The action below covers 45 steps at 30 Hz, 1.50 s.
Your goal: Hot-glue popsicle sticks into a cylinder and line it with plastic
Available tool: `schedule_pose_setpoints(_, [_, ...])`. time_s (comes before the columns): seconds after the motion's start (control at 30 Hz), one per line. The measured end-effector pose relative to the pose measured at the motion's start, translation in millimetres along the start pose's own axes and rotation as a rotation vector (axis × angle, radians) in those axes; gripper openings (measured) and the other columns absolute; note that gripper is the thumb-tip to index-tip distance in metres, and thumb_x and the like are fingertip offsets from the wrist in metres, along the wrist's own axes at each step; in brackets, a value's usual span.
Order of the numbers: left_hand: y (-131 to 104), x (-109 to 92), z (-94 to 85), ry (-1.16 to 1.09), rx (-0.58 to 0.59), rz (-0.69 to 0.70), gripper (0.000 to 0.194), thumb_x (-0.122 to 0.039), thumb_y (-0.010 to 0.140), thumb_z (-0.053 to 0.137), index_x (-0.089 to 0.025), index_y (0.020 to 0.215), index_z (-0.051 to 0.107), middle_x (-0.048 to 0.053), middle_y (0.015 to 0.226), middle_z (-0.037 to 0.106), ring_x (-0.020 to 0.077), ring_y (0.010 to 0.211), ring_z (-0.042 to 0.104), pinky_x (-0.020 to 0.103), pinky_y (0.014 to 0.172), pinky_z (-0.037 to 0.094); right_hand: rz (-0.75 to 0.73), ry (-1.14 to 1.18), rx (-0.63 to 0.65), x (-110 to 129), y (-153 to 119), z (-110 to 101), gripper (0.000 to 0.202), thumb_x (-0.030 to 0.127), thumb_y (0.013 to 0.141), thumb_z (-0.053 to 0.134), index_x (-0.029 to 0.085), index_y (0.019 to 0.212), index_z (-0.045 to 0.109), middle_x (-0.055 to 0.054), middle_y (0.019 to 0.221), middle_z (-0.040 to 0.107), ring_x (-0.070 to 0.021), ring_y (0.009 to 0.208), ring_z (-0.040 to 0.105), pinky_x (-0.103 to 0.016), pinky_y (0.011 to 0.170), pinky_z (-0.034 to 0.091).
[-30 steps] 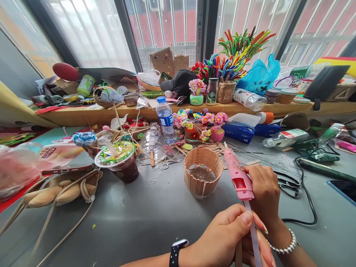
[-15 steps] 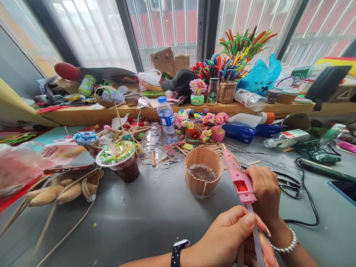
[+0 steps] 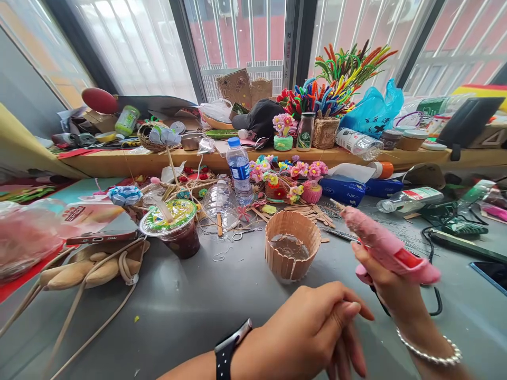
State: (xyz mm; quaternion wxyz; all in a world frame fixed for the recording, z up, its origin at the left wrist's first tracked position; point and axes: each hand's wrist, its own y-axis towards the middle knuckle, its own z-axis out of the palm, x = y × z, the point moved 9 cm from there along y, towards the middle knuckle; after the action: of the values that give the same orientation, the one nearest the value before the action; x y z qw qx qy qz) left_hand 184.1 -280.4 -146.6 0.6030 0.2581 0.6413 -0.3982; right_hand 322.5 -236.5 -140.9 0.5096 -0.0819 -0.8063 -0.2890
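My right hand (image 3: 390,282) grips a pink hot glue gun (image 3: 390,245), its nozzle pointing up and to the left over the table. Below and left of it is my left hand (image 3: 309,330), turned back up, thumb against the bent fingers. Whatever those fingers hold, if anything, is hidden and slightly blurred. Just beyond the left hand a round cup (image 3: 292,253) made of upright wooden craft sticks stands on the grey table, with a clear base inside. Loose craft sticks (image 3: 317,214) lie behind it.
A lidded drink cup (image 3: 174,227), a water bottle (image 3: 238,174) and small scissors (image 3: 241,234) stand or lie left of the craft-stick cup. Pink fuzzy flowers (image 3: 301,169) and blue tissue packs (image 3: 343,190) are behind. A black cord (image 3: 438,303) runs at the right, near a phone (image 3: 489,277).
The glue gun has swung right and tilted sideways in my right hand. My left hand has come away from the translucent glue stick at its rear, which no longer shows.
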Motion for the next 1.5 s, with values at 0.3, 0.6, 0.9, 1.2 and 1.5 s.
schedule_pose_setpoints(0.3, [-29,-60,-31.3,0.981,-0.530,0.482,0.022,-0.017,0.088,0.032,-0.015,0.096,0.052,0.001,0.069,0.060,0.0097,0.055,0.050,0.019,0.054,0.036,0.355,0.594,0.146,-14,3,14,0.016,0.029,0.051,0.067,0.022,0.058,0.054,0.003,0.055,0.043,-0.0101,0.052,0.040,-0.024,0.044,0.034])
schedule_pose_setpoints(0.6, [-34,-66,-22.1,1.418,-0.724,0.658,0.034,-0.018,0.086,0.038,-0.012,0.119,0.039,0.001,0.068,0.059,0.0144,0.051,0.050,0.026,0.046,0.040,0.439,0.932,0.587,0,-15,55,0.012,0.020,0.061,0.056,0.022,0.054,0.047,0.003,0.047,0.031,-0.0123,0.055,0.030,-0.029,0.058,0.034])
schedule_pose_setpoints(0.9, [-31,-61,-20.3,1.476,-0.671,0.635,0.045,-0.013,0.082,0.040,-0.013,0.126,0.033,0.000,0.068,0.057,0.0142,0.053,0.050,0.027,0.047,0.043,0.470,1.023,0.671,7,-25,62,0.013,0.018,0.057,0.052,0.021,0.050,0.042,0.003,0.045,0.025,-0.0117,0.050,0.024,-0.029,0.056,0.034])
schedule_pose_setpoints(1.2, [-38,-71,-34.0,1.277,-0.770,0.647,0.022,-0.021,0.087,0.037,-0.013,0.107,0.040,0.003,0.074,0.059,0.0126,0.058,0.053,0.024,0.052,0.044,0.517,1.044,0.684,6,-27,64,0.012,0.019,0.055,0.053,0.022,0.050,0.042,0.003,0.044,0.022,-0.0131,0.053,0.023,-0.029,0.056,0.032])
schedule_pose_setpoints(1.5, [-44,-79,-70.2,1.053,-0.843,0.591,0.021,-0.011,0.086,0.032,-0.014,0.093,0.052,0.006,0.083,0.055,0.0132,0.075,0.053,0.024,0.067,0.046,0.565,1.052,0.719,7,-33,67,0.014,0.020,0.054,0.054,0.022,0.049,0.040,0.004,0.044,0.019,-0.0126,0.052,0.019,-0.029,0.053,0.029])
